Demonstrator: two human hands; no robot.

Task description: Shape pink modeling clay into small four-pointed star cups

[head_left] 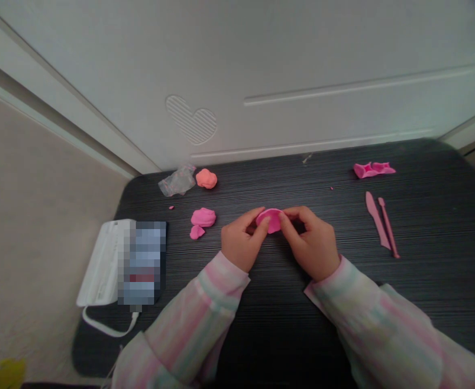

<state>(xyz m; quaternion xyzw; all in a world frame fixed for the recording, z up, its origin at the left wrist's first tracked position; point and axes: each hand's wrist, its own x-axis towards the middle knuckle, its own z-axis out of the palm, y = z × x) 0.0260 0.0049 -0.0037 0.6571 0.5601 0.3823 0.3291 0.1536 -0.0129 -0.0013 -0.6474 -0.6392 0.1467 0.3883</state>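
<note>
A thin, rounded piece of bright pink modelling clay [270,220] is pinched between my two hands above the dark table. My left hand [241,240] grips its left edge between thumb and fingers. On the opposite edge, my right hand [312,240] closes thumb and fingers the same way. Left of my hands lie a larger pink clay lump [203,217] and a small pink piece [197,233] against it. Behind them is an orange clay lump [207,179].
The black ribbed table [286,313] meets a white panel. A clear plastic wrapper [178,181] lies back left, near a white device [102,265] and a cabled phone [144,265]. At right are a pink clay knife [377,219], a thin pink tool [388,227] and folded pink pieces [373,170].
</note>
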